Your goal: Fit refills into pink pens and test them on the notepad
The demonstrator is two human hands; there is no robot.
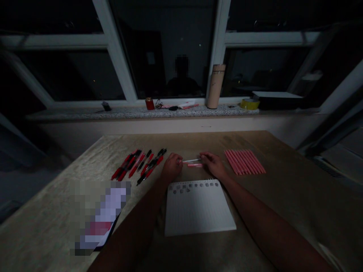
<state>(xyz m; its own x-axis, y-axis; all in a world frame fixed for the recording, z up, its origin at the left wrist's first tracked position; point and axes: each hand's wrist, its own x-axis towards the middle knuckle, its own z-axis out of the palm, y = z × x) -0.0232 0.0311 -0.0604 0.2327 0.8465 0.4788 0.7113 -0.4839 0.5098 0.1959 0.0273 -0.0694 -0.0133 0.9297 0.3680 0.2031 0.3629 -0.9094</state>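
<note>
Just beyond the notepad, my left hand (pixel 171 166) and my right hand (pixel 212 164) face each other with fingers closed. Between them runs a thin pale stick (pixel 191 161), which looks like a pen refill. Its right end is at my right fingertips, and its left end meets my left fingers, where a bit of pink shows. A short pink pen part (pixel 195 165) lies under it, near my right hand. Below my hands is a lined spiral notepad (pixel 200 209) with small dark scribbles in rows at its top.
Several pink pens (pixel 244 161) lie in a row at right. Red and black pens (pixel 136 164) are grouped at left, above a blurred phone (pixel 106 217). On the windowsill (pixel 124 112) stand a flask (pixel 216 87), yellow tape (pixel 249 104) and a red jar (pixel 149 104).
</note>
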